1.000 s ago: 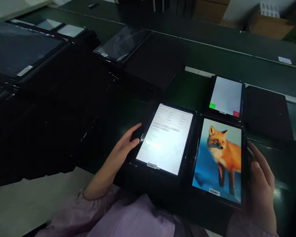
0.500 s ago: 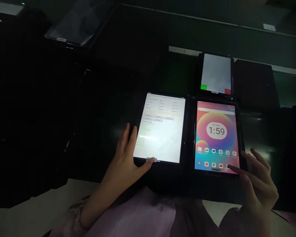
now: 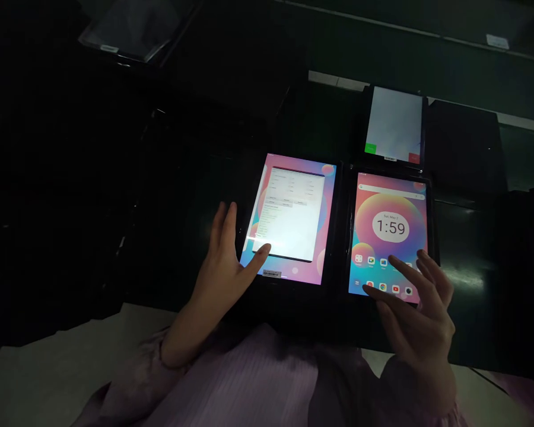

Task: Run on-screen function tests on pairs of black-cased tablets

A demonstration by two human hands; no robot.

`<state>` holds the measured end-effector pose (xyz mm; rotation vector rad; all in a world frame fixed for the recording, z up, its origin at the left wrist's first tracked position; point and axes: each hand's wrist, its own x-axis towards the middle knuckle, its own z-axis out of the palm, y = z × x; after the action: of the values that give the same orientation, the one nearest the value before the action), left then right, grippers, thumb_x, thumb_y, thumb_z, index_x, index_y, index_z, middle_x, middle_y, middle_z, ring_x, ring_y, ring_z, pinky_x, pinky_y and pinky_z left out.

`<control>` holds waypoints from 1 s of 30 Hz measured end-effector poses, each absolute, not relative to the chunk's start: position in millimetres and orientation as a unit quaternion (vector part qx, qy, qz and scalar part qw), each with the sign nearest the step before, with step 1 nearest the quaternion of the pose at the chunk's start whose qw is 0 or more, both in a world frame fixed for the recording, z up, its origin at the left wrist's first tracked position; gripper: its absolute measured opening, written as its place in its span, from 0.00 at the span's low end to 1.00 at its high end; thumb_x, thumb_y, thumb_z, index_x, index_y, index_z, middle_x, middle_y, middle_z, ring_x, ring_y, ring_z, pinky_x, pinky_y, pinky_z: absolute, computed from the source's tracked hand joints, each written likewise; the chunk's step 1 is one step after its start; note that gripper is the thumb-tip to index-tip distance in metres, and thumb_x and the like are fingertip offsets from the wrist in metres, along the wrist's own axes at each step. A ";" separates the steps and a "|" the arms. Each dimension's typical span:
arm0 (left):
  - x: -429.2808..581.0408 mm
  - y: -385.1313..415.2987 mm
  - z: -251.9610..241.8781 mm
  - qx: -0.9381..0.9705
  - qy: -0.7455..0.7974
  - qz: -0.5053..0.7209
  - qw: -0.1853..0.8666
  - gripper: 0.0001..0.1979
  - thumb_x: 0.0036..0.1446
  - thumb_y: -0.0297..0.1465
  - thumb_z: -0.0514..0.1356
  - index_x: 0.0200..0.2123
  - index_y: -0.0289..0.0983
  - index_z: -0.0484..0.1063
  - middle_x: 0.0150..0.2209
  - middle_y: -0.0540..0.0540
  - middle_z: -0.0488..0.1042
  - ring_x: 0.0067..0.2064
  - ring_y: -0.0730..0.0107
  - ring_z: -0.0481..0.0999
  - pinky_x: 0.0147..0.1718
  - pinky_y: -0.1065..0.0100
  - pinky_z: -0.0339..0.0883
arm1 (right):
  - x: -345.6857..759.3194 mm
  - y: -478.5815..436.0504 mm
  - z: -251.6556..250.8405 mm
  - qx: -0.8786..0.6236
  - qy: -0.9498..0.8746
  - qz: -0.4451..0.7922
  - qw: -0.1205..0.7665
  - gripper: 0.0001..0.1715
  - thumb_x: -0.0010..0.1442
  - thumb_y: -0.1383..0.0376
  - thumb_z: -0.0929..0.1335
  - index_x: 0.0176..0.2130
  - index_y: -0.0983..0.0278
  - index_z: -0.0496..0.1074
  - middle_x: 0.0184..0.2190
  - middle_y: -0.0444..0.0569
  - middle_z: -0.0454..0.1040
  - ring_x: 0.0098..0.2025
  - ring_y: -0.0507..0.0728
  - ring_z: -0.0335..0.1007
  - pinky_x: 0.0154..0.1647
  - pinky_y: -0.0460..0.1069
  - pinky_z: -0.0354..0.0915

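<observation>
Two lit tablets lie side by side on the dark table in front of me. On the left tablet [image 3: 293,219] a shrunken white page with text floats over a pink and blue wallpaper. My left hand [image 3: 229,267] is at its lower left, thumb over the screen and fingers apart beside the edge. The right tablet [image 3: 391,228] displays a home screen with a clock reading 1:59 and rows of app icons. Over its lower icons is my right hand [image 3: 420,317], fingers spread, index fingertip near the bottom row. Whether that fingertip touches the glass I cannot tell.
Behind the right tablet lies another tablet [image 3: 395,124] with a pale screen and green and red corner squares. A dark flat block [image 3: 465,142] sits to its right. At the far left back is a dim tablet-like panel [image 3: 133,29] with a label.
The left tablet's full-screen page has shrunk to a card over wallpaper, and my left thumb has moved up the screen. My right hand has shifted left across the right tablet's icons.
</observation>
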<state>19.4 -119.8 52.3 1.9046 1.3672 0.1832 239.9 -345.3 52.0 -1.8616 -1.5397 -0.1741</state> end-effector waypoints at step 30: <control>3.0 -121.4 44.5 0.753 0.485 0.156 0.417 0.38 0.71 0.47 0.56 0.78 0.46 0.49 0.81 0.39 0.42 0.81 0.44 0.44 0.72 0.38 0.55 | 256.8 -360.9 42.3 -0.776 -0.549 -0.149 0.271 0.11 0.66 0.70 0.73 0.44 0.57 0.84 0.72 0.45 0.64 0.76 0.79 0.50 0.65 0.76 0.62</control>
<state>3.0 -121.4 44.5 1.8904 1.2169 0.3918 256.8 -360.9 42.3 -2.0914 -1.4790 -0.4014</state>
